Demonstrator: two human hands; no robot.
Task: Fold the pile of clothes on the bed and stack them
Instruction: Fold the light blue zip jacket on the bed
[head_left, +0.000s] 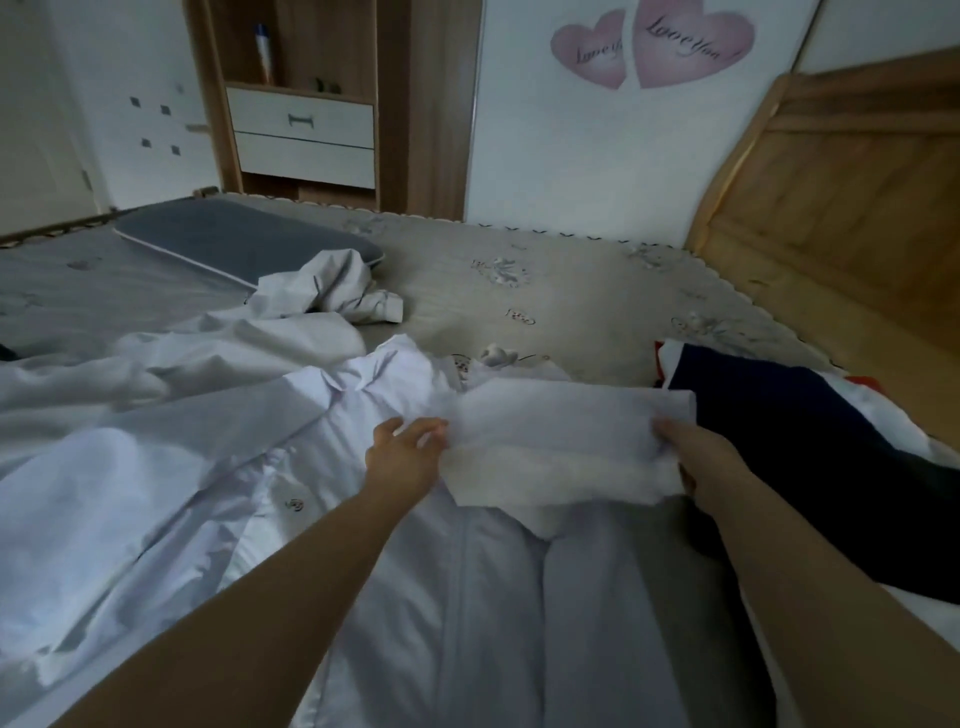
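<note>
Dim light falls on a bed (571, 291) with a grey patterned cover, a wooden headboard (841, 208) at its right end and a white wall behind it carrying two pink heart stickers (654, 47). At the far left stands a wooden cabinet with two white drawers (304, 135), and a blue-grey pillow (228, 244) lies on the far side of the bed.

A white shirt (363, 519) is spread flat across the near part of the bed, its long axis running from the bottom of the view up toward the collar end near the middle. Over its upper right part a folded white sleeve (561, 447) is held, stretched crosswise from left to right, roughly square to the shirt's length. The left hand (402, 457) touches the sleeve's left edge with its fingers (426, 434) loosely extended; whether they pinch the cloth cannot be told. The right hand (696, 462) grips the sleeve's right edge, fingers curled round the fabric.

More white clothes lie crumpled to the left (182, 358), and a smaller bunched white garment (332, 291) sits further back, just beside the pillow. On the right, near the right forearm, lies a dark navy garment (810, 457) with white and red cloth showing at its edges.
</note>
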